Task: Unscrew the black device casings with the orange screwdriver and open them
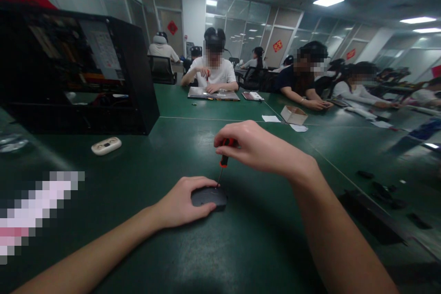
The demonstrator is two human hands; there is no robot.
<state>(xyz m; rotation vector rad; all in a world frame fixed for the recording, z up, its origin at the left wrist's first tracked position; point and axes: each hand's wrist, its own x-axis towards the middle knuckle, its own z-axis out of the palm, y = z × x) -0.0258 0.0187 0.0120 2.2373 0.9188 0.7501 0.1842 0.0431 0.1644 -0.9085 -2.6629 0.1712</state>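
Two bare hands work here: my right hand (pixel 253 147) grips the screwdriver (pixel 224 154) by its black-and-red handle, its thin metal shaft slanting down to the mouse (pixel 208 197). My left hand (pixel 188 202) curls around that dark, rounded mouse, which lies on the smooth green counter (pixel 165 257).

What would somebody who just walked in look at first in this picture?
Probably the red-and-black screwdriver in the right hand, right in the middle, its tip down at the dark computer mouse that the left hand holds on the green table. Next might be the big black computer case on the left, with its insides showing.
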